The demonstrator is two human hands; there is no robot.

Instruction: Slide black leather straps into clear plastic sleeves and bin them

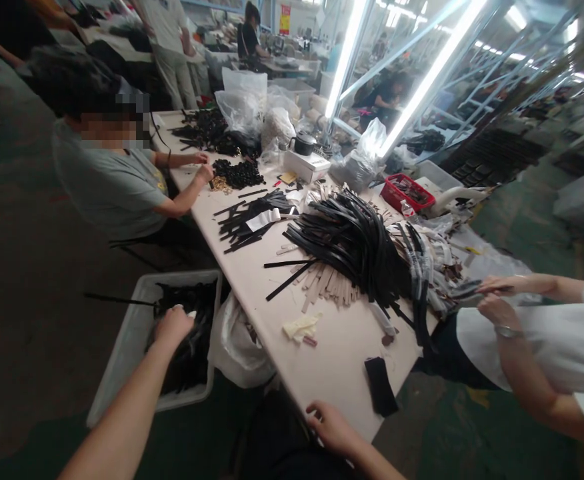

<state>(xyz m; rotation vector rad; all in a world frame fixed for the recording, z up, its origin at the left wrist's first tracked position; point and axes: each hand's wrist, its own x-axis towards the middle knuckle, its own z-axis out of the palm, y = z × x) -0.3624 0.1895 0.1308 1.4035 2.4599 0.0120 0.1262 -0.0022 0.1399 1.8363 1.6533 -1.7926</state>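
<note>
My left hand (173,327) is over a white plastic bin (117,347) piled with black straps (192,363). Its fingers are curled, and a long black strap (117,299) juts out to the left beside them, apparently held; the grip itself is partly hidden. Small white patches show at the fingertips. My right hand (331,425) rests at the near edge of the table (317,373), fingers loosely bent and apart, with nothing in it. A black folded piece (381,387) lies on the table to its right, and a pale yellow glove-like item (301,328) lies farther up.
A large heap of black straps (352,240) covers the table's middle. A white sack (239,347) stands between bin and table. One co-worker (107,173) sits at the left; another (537,340) handles strips at the right. A red basket (407,192) sits toward the back.
</note>
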